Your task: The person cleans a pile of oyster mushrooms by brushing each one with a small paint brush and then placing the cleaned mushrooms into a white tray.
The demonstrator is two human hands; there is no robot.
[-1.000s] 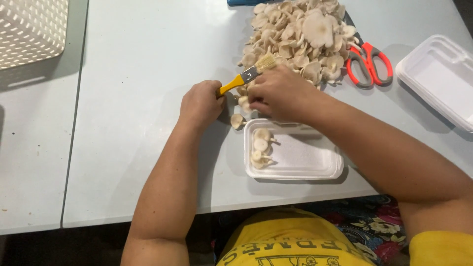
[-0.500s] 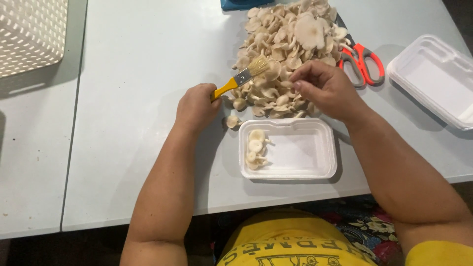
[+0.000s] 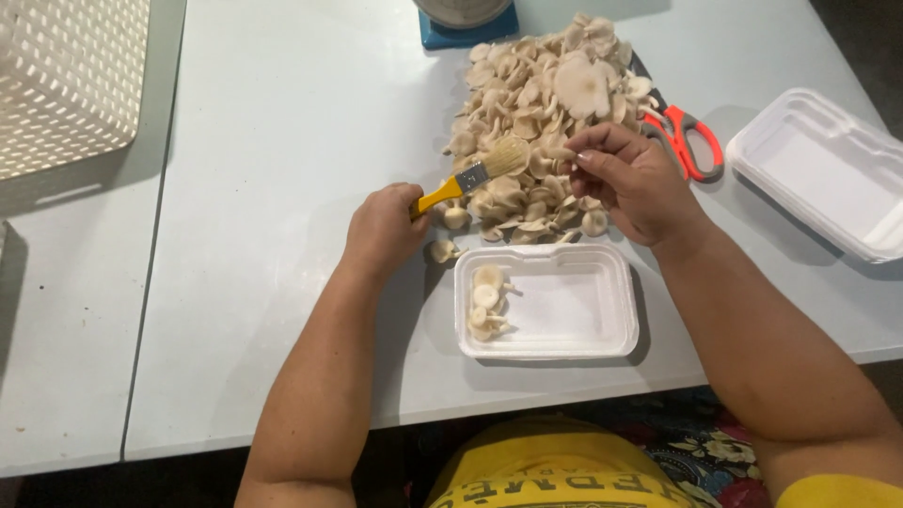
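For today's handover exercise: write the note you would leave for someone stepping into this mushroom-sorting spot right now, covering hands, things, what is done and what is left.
Left hand: grips a yellow-handled brush, bristles over the pile.
Right hand: fingers pinch a mushroom at the edge of the mushroom pile.
Near tray: a few mushrooms at its left end, the rest bare.
One loose mushroom lies beside that tray.
Spare tray at right holds nothing; scissors lie by the pile.
Done: a handful trayed. Left: most of the pile.
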